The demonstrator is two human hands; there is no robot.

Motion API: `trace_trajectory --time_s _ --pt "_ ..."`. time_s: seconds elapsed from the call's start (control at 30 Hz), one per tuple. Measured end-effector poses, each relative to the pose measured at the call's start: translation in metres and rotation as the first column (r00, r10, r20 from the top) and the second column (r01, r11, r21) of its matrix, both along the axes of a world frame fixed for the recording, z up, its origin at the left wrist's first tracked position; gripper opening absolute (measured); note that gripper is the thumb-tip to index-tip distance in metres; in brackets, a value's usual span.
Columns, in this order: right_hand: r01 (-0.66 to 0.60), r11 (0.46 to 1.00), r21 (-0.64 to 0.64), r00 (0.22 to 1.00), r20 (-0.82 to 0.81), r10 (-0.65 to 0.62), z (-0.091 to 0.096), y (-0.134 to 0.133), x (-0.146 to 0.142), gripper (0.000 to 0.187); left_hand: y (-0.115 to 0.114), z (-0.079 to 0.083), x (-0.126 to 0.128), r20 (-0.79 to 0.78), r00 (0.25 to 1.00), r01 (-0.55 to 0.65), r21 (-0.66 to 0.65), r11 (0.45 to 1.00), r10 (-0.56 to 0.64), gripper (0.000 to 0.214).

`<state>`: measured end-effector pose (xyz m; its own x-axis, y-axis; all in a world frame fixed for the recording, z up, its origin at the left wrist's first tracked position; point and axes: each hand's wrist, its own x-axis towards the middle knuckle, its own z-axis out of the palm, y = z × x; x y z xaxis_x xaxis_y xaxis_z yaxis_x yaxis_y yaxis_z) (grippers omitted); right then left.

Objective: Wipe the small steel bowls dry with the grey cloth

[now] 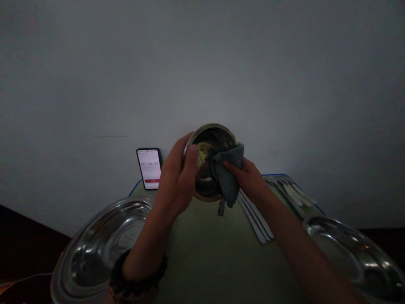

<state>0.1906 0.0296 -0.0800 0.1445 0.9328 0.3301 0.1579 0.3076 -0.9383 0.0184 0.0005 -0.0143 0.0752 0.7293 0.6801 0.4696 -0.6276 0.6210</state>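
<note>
Steel shines on the left basin and right basin, flanking the surface. Between them, raised, a tilted metal bowl shows a yellowish patch inside, reflection or contents unclear. The fingers of the left hand clasp its side, thumb over the rim; those of the right hand grip a grey cloth against the opposite rim. Beyond, a phone stands near the wall

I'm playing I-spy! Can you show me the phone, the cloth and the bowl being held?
Phone [149,171]: head view, middle of its screen.
Cloth [229,185]: head view, on its lower half.
Held bowl [205,159]: head view, on its shiny inside.
</note>
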Motion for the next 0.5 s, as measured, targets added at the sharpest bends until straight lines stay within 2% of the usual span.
trace_trajectory --time_s 0.07,0.13,0.2,0.27,0.33,0.37,0.43,0.5 --pt "0.045 0.997 0.068 0.972 0.228 -0.06 0.004 -0.003 0.003 0.023 0.004 0.003 -0.009 -0.203 0.979 -0.02 -0.152 0.988 -0.011 0.035" --pt "0.043 0.986 0.163 0.892 0.438 -0.112 0.007 -0.006 0.004 0.016 0.007 0.001 -0.016 -0.434 0.899 -0.067 -0.287 0.956 -0.067 0.033" --pt "-0.031 0.973 0.227 0.802 0.587 -0.112 0.008 -0.009 0.001 0.013 0.009 -0.005 -0.019 -0.596 0.794 -0.129 -0.351 0.928 -0.115 0.031" --pt "-0.129 0.964 0.232 0.731 0.679 -0.066 0.006 -0.01 -0.004 0.016 0.01 -0.013 -0.018 -0.68 0.716 -0.161 -0.381 0.91 -0.158 0.03" --pt "-0.197 0.954 0.224 0.704 0.71 -0.021 0.002 -0.011 -0.01 0.021 0.012 -0.019 -0.015 -0.709 0.675 -0.158 -0.408 0.899 -0.203 0.031" --pt "-0.189 0.95 0.248 0.719 0.694 -0.038 0.001 -0.011 -0.012 0.024 0.012 -0.021 -0.014 -0.711 0.668 -0.15 -0.415 0.897 -0.217 0.032" --pt "-0.069 0.929 0.365 0.779 0.601 -0.178 -0.002 -0.01 -0.015 0.032 0.012 -0.019 -0.012 -0.711 0.664 -0.127 -0.413 0.902 -0.232 0.034" --pt "0.105 0.862 0.496 0.803 0.469 -0.368 -0.002 -0.01 -0.016 0.039 0.011 -0.013 -0.013 -0.694 0.678 -0.094 -0.407 0.908 -0.241 0.035"
